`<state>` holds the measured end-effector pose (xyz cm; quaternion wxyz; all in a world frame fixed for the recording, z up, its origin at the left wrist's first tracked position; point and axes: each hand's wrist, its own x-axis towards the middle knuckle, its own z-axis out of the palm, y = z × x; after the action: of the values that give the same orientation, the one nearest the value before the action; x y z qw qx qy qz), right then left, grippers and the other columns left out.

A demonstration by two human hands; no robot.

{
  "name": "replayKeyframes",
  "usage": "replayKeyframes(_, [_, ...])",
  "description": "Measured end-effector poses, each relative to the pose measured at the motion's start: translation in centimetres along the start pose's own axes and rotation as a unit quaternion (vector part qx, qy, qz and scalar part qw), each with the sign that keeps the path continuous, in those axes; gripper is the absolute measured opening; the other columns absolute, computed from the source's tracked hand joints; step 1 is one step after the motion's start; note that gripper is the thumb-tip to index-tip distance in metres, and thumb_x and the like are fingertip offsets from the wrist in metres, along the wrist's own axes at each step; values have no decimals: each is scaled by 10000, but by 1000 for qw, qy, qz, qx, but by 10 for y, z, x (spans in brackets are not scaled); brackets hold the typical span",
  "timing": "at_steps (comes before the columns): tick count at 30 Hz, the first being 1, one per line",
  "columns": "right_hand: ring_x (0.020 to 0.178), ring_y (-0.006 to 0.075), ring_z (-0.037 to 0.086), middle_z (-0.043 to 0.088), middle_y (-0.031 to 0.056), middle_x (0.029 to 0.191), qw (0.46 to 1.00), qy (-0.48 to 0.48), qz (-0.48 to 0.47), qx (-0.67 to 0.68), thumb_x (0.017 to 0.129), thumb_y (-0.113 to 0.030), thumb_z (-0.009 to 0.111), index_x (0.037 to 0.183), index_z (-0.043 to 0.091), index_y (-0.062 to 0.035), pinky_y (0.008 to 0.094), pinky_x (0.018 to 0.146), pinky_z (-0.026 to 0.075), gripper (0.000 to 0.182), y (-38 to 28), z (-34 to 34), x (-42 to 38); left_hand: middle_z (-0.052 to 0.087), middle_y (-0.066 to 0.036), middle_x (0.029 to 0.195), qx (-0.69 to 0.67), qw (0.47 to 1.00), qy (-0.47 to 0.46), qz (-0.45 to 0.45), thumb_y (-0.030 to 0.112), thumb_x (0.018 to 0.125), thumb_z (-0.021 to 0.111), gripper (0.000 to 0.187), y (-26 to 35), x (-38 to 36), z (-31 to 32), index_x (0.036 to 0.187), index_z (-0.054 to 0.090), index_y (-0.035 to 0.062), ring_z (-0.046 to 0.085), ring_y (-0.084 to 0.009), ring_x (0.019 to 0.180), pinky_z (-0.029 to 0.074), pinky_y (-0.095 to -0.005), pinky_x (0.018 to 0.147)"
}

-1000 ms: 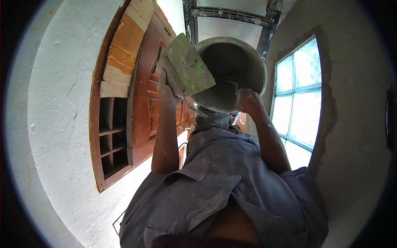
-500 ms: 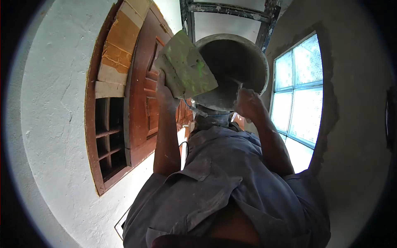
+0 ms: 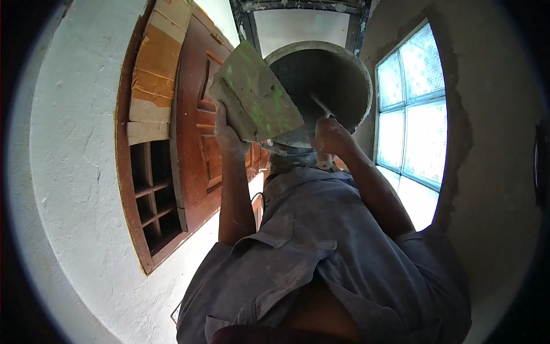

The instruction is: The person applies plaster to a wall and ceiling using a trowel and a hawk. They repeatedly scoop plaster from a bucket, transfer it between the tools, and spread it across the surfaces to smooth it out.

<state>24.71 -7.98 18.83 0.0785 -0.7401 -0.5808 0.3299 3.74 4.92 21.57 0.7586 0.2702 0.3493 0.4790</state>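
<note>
My left hand (image 3: 229, 133) is closed on a plasterer's hawk (image 3: 256, 94), a flat square board smeared with grey mortar and showing green patches. The board is tilted, and its right side overlaps the mouth of a large mortar-crusted bucket (image 3: 363, 71). In my right hand (image 3: 333, 137) is a trowel (image 3: 322, 104), its handle end poking out below the fist. The narrow blade points up and left, over the bucket's dark inside. Whether the blade touches mortar there cannot be made out.
Beyond the bucket stands a dark, paint-spattered ladder-like frame (image 3: 298, 7). A brown wooden door (image 3: 195, 114) with cardboard (image 3: 153, 71) beside it is on the left. To the right, a bright window (image 3: 413, 112) sits in a grey plastered wall (image 3: 492, 189).
My right hand has moved a little left, and the trowel's blade and handle end now show more clearly. The hawk stays in my left hand, and the view has shifted slightly.
</note>
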Motion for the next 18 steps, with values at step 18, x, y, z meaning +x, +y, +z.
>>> replayKeyframes(18, [719,194,675,692,145,922,790,-126,-89,594,901,-222,605,1018,662,27,336,658,557,281,66,-24,5,358,-133,1499,-85,996,-10,-13,424,1022,371,578,10,16,-9,1486,297,89,389,-335,1345,345,-489,1102])
